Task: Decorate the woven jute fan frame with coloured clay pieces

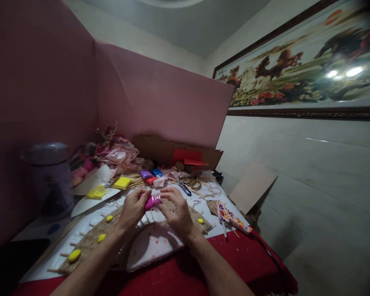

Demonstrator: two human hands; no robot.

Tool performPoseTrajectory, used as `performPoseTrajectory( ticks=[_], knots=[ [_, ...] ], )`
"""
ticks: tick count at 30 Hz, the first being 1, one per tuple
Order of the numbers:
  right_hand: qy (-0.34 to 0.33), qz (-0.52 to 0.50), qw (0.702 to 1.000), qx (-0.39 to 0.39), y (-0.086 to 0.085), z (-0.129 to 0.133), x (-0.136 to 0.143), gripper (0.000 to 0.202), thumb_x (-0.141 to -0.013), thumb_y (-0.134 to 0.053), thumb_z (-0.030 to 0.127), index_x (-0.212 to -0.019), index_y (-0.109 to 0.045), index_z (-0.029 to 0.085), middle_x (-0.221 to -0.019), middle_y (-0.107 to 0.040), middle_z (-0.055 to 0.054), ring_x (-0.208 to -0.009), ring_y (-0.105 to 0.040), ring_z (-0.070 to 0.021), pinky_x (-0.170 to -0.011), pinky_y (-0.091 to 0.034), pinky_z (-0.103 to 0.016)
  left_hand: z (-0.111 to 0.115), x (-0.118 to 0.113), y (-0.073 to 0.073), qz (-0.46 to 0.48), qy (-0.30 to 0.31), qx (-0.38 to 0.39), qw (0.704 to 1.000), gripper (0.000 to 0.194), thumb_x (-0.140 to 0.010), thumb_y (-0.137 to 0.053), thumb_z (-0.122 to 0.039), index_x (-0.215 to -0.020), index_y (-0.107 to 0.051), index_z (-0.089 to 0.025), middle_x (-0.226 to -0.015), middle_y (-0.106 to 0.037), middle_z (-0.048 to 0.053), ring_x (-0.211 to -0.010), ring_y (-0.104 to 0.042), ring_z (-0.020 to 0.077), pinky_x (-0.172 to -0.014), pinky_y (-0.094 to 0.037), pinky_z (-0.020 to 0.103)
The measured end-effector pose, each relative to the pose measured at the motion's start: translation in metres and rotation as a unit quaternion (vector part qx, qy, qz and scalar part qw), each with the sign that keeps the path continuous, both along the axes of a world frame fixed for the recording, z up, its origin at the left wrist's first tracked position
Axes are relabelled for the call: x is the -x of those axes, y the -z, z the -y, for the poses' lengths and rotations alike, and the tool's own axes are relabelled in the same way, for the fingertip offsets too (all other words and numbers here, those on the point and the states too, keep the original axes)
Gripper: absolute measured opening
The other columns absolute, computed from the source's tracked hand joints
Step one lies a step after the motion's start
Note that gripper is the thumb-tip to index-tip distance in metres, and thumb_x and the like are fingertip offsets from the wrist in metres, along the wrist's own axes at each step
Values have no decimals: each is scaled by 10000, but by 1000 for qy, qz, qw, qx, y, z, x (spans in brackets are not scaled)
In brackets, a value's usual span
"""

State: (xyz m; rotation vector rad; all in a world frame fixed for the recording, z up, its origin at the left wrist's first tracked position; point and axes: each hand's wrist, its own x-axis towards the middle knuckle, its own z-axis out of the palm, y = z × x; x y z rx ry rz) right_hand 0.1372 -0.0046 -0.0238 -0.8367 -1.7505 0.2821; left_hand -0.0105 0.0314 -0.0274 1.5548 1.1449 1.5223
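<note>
A magenta packet of modelling clay [152,202] in clear wrapping is held up between my two hands. My left hand [133,208] pinches its left end, with thumb and fingers closed. At its right end, the fingers of my right hand [176,211] grip the wrapping. Below them lies an arched piece of woven twine [89,243] with thin sticks poking out along its edge. Several yellow clay discs, one a larger yellow disc [74,255], sit on the weave. Inside the arch is a white half-round panel with reddish spots [154,246]. My hands and forearms cover part of the weave.
Yellow clay blocks [122,183], purple and blue packets [157,172] and scissors [184,188] lie beyond my hands. A flower-patterned glue gun [231,217] with a cord rests at right. A lilac canister [51,181] stands left; pink fabric [119,150] is heaped behind.
</note>
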Motion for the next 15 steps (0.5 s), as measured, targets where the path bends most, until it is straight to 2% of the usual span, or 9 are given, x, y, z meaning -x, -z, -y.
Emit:
performPoseTrajectory(
  ticks=[3, 7, 15],
  knots=[
    [12, 55, 998, -9, 1, -1, 0, 222, -772, -601, 100, -967, -629, 202, -1012, -570, -70, -1003, -513, -198, -901, -410, -353, -1, 2, 1, 2, 28, 20, 999, 338, -717, -564, -498, -645, -534, -169, -491, -460, -55, -406, -372, 84, -387, -295, 210],
    [22, 103, 994, 21, 4, -3, -1, 248, -727, -633, 83, -948, -634, 196, -1031, -559, -73, -1008, -509, -208, -897, -416, -357, -1, 2, 2, -2, 37, 40, 999, 351, -704, -567, -516, -651, -539, -170, -475, -452, -60, -390, -352, 80, -381, -273, 211],
    [16, 109, 994, 5, 6, -1, 2, 230, -726, -593, 67, -938, -591, 156, -1075, -550, -95, -1038, -495, -209, -912, -403, -345, 1, -3, 4, 15, 83, 97, 992, 399, -688, -555, -566, -672, -501, -171, -479, -424, -72, -380, -348, 73, -355, -248, 194]
  ],
)
